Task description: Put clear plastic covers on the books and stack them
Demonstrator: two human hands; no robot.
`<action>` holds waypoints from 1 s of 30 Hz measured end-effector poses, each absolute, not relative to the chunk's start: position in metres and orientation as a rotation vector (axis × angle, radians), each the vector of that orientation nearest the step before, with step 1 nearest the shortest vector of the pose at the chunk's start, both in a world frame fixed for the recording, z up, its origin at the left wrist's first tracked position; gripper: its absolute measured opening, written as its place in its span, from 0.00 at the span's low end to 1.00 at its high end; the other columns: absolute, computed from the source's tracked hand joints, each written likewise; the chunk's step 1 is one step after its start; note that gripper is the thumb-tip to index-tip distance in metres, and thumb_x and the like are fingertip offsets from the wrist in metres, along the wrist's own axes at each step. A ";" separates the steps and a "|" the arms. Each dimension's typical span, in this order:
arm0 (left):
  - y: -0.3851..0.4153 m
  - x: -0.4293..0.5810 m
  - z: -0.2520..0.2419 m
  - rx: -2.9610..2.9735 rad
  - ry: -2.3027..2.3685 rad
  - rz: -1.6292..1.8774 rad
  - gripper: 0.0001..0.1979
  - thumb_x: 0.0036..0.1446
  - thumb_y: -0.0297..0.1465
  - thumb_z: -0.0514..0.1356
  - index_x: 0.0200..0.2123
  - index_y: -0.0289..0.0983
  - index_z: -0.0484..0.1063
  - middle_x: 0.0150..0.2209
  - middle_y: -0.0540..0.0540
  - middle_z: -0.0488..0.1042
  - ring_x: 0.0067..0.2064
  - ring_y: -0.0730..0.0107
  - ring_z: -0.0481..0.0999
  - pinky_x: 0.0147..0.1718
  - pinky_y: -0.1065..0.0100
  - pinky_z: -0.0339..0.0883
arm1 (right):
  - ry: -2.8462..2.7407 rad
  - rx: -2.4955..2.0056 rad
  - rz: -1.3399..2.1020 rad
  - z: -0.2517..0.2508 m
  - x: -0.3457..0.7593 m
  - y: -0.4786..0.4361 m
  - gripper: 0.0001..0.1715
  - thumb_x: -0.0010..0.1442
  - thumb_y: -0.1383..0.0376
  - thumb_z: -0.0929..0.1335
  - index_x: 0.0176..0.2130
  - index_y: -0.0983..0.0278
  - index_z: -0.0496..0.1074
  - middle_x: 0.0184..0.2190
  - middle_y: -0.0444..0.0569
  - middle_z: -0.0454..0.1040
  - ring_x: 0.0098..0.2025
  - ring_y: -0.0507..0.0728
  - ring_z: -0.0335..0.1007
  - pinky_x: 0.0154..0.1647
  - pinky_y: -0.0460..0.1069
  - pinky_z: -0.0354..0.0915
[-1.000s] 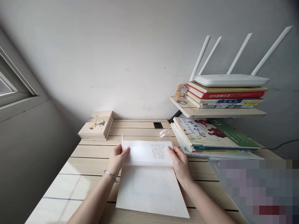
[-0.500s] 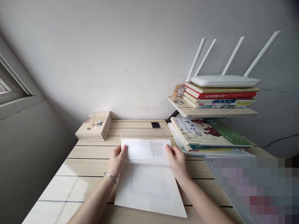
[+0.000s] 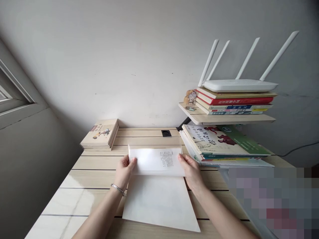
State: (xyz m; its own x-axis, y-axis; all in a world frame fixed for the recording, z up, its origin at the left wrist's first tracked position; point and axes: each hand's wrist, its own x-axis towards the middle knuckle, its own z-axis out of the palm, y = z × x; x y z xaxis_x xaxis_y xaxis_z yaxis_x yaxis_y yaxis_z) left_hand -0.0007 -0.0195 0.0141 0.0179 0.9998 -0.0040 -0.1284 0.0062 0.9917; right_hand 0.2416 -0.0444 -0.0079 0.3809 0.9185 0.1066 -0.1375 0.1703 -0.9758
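My left hand [image 3: 125, 171], with a silver bracelet at the wrist, grips the left edge of a white book [image 3: 149, 160] in a clear plastic cover. Its thumb lies on top and the fingers go underneath. On the opposite edge my right hand [image 3: 191, 169] pinches in the same way. Small printed text fills the right part of the book's face, and the clear plastic sticks out beyond its far edge. Nearer to me a large blank white sheet [image 3: 159, 200] lies on the wooden desk [image 3: 99, 181], its far edge hidden under the book.
A stack of thin books [image 3: 99, 134] sits at the back left. At the right, more books [image 3: 224, 141] lie below a small raised shelf [image 3: 231, 119], which bears books and a white router [image 3: 239, 85]. A black desk socket [image 3: 166, 133] is near the wall. The lower right is pixelated.
The book in its plastic cover has tilted slightly, and its near edge reaches a little further right. My right thumb has shifted slightly right. Both hands keep their grip.
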 end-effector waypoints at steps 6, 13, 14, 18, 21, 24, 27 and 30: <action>-0.019 0.001 0.012 1.180 1.131 1.269 0.19 0.43 0.45 0.64 0.29 0.34 0.70 0.25 0.49 0.70 0.28 0.72 0.67 0.26 0.73 0.60 | -0.961 -1.217 0.721 -0.005 0.239 -0.044 0.23 0.50 0.49 0.68 0.20 0.63 0.60 0.17 0.39 0.55 0.22 0.49 0.49 0.22 0.45 0.50; -0.019 0.005 0.006 1.282 1.229 1.347 0.19 0.47 0.47 0.60 0.27 0.35 0.68 0.22 0.51 0.66 0.26 0.74 0.64 0.24 0.74 0.56 | -1.017 -1.157 0.922 -0.003 0.242 -0.049 0.19 0.51 0.51 0.68 0.25 0.63 0.62 0.21 0.42 0.63 0.24 0.51 0.56 0.23 0.45 0.54; -0.019 0.005 0.006 1.286 1.233 1.352 0.19 0.47 0.47 0.60 0.26 0.35 0.68 0.22 0.51 0.65 0.26 0.74 0.63 0.24 0.74 0.56 | -1.038 -1.169 0.912 -0.005 0.243 -0.049 0.19 0.51 0.51 0.68 0.25 0.63 0.62 0.20 0.42 0.63 0.24 0.51 0.56 0.23 0.45 0.54; -0.018 0.006 0.005 1.280 1.242 1.358 0.20 0.47 0.48 0.60 0.26 0.35 0.68 0.21 0.52 0.64 0.25 0.75 0.62 0.24 0.74 0.54 | -1.114 -1.261 0.730 -0.016 0.245 -0.045 0.23 0.52 0.48 0.66 0.22 0.63 0.60 0.18 0.40 0.57 0.22 0.50 0.51 0.22 0.45 0.51; -0.018 0.006 0.003 1.272 1.243 1.355 0.20 0.47 0.48 0.59 0.27 0.35 0.68 0.22 0.51 0.65 0.26 0.74 0.62 0.24 0.74 0.55 | -1.145 -1.321 0.626 -0.019 0.245 -0.044 0.23 0.54 0.47 0.65 0.22 0.63 0.60 0.18 0.40 0.55 0.23 0.50 0.50 0.23 0.45 0.51; -0.019 0.005 0.008 1.255 1.227 1.336 0.20 0.47 0.48 0.59 0.27 0.34 0.68 0.23 0.51 0.66 0.26 0.74 0.62 0.25 0.74 0.55 | -1.150 -1.371 0.559 -0.019 0.243 -0.045 0.24 0.54 0.47 0.64 0.22 0.63 0.59 0.18 0.39 0.54 0.23 0.50 0.50 0.23 0.45 0.50; -0.021 0.001 0.017 1.198 1.126 1.240 0.19 0.47 0.47 0.60 0.27 0.35 0.68 0.25 0.50 0.67 0.27 0.74 0.63 0.27 0.73 0.56 | -1.131 -1.395 0.529 -0.019 0.242 -0.045 0.24 0.55 0.47 0.63 0.22 0.62 0.59 0.17 0.39 0.53 0.23 0.50 0.50 0.23 0.45 0.51; -0.022 -0.003 0.024 1.149 1.048 1.162 0.18 0.43 0.44 0.64 0.25 0.34 0.67 0.24 0.50 0.67 0.26 0.74 0.63 0.26 0.73 0.56 | -1.104 -1.359 0.545 -0.018 0.241 -0.046 0.23 0.54 0.47 0.64 0.22 0.62 0.58 0.17 0.39 0.53 0.22 0.50 0.49 0.22 0.45 0.50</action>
